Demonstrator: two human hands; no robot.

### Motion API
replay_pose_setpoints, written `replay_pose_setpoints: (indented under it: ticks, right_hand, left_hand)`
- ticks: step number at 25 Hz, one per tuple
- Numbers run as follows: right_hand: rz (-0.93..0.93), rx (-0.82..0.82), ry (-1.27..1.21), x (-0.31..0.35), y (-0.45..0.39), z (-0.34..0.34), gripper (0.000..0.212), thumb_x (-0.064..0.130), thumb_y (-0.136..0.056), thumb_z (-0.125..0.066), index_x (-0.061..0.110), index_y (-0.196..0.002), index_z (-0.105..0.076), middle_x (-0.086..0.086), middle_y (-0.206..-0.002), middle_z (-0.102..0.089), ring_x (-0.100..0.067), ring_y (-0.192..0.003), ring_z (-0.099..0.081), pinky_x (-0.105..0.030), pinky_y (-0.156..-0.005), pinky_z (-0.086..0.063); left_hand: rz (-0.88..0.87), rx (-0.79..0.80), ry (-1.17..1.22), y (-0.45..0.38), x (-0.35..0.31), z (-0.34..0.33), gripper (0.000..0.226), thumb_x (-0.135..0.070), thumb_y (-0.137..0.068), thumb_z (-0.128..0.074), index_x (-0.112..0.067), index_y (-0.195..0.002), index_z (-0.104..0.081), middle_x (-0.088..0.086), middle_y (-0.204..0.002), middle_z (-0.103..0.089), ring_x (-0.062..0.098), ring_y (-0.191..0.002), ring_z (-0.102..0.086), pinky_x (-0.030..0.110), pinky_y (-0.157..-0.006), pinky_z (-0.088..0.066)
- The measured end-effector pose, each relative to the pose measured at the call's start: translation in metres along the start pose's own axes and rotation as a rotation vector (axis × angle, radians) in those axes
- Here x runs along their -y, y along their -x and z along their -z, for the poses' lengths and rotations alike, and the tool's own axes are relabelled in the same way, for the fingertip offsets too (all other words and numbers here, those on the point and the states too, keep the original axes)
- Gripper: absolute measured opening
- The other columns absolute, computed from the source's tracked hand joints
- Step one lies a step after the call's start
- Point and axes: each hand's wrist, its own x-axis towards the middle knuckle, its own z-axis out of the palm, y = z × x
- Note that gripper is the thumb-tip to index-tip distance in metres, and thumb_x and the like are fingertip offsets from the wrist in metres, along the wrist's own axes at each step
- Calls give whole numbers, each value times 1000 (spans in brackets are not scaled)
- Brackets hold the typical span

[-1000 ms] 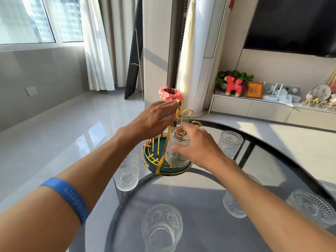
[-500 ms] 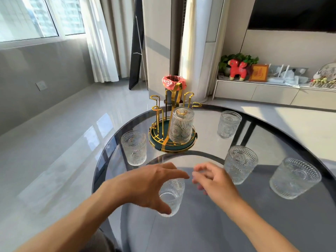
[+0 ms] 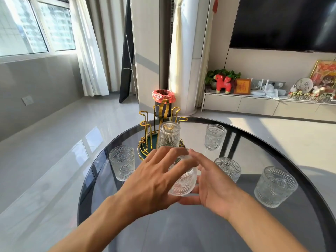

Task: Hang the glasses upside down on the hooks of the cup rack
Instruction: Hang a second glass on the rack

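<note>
A gold wire cup rack (image 3: 160,113) with a green base stands at the far side of the round glass table (image 3: 272,224). One ribbed glass (image 3: 169,135) hangs upside down on a front hook. Between my hands is another ribbed glass (image 3: 183,182), lifted and tilted on its side. My left hand (image 3: 154,180) covers its top with fingers spread around it. My right hand (image 3: 212,186) cups it from the right and below. Upright glasses stand at the left (image 3: 122,162), far right (image 3: 215,136), middle right (image 3: 229,169) and near right (image 3: 275,186).
Beyond the table's far edge stands a bin with a pink liner (image 3: 163,99). A low white cabinet (image 3: 254,106) with ornaments runs along the right wall under a dark screen (image 3: 283,22). Grey tiled floor (image 3: 54,142) lies to the left.
Both hands left the rack, where one glass now hangs, and came back to the nearest glass. They have taken it between them and raised it, tilted, off the table.
</note>
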Motion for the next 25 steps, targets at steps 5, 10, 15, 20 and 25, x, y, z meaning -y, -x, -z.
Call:
replay_pose_setpoints:
  ticks: [5,10,15,20,25]
  right_hand:
    - [307,-271,149,55,-15,11,52,49,-69,-78,25,-112,-61,-16,-103,-73,-27,-71,-73,-36,-54,-57]
    - [807,-564,532,113,-60,22,42,39,-77,-77,33,-114,-58,9,-103,-68,-19,-87,-69,-36,-58,-59]
    - [945,-618,1064,127,-121,35,62,47,-75,-75,37,-131,-52,-1,-123,-62,-20,-104,-58,-27,-77,-42]
    - [846,-519,1283,111,-152,48,67,45,-70,-80,36,-131,-54,-6,-124,-64,-26,-105,-59,-32,-81,-46]
    - [756,-483,1296,90,-161,59,63,40,-70,-82,39,-126,-54,-3,-128,-64,-26,-107,-59,-30,-76,-42]
  left_hand:
    - [203,-50,420,-28,50,17,62,-52,-87,-59,-36,-142,-38,-26,-136,-45,-2,-128,-43,15,-105,-34]
    - [444,-123,113,-86,120,-1,41,-20,-98,-49,-15,-138,-48,7,-134,-59,24,-119,-51,43,-95,-45]
    - [380,38,147,-119,154,-31,43,-24,-101,-45,-4,-138,-50,15,-145,-51,30,-131,-46,34,-103,-36]
    - [356,-36,170,-109,156,-41,41,-30,-102,-38,-4,-129,-54,14,-129,-62,24,-118,-55,32,-93,-43]
    - [393,2,205,-107,158,-40,50,-42,-100,-35,-16,-143,-34,13,-142,-55,27,-125,-54,41,-97,-41]
